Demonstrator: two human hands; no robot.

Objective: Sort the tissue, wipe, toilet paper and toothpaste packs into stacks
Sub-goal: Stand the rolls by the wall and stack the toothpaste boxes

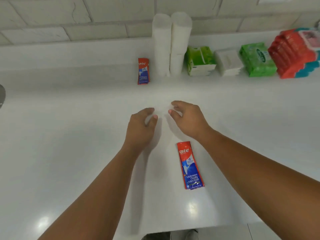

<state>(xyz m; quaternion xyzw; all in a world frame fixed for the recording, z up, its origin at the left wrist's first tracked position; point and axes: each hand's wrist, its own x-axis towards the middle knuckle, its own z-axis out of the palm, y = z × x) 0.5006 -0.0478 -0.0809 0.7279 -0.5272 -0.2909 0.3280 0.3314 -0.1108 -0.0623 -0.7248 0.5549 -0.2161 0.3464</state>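
- L hand (142, 125) & R hand (187, 118) hover mid-frame over the counter (69, 135), thumbs facing each other, apart. Fingers of both loosely curled, nothing held.
- Counter: glossy white, light glints at the bottom of the frame. Behind it, across the top, a tiled wall (52, 19) of pale marble-look bricks.
- Near toothpaste pack (190, 166): lies flat, lower centre, between the forearms, just below the R hand. Long axis runs bottom-to-top of frame, red brand end toward the wall, lower end leaning slightly right.
- Far toothpaste pack (143, 71): upper centre-left, flat, same way round, long axis near vertical in frame. Just left of the toilet paper.
- Toothpaste count: 2, well apart.
- Toilet paper columns (161, 45): 2, upright, side by side & touching, against the wall, top centre.
- Row to their right, upper right: 1 green tissue pack (200, 60), 1 white pack (228, 62), 1 green wipe pack (258, 59), then stacked red packs (294, 52); their no. can't be told (blurred).
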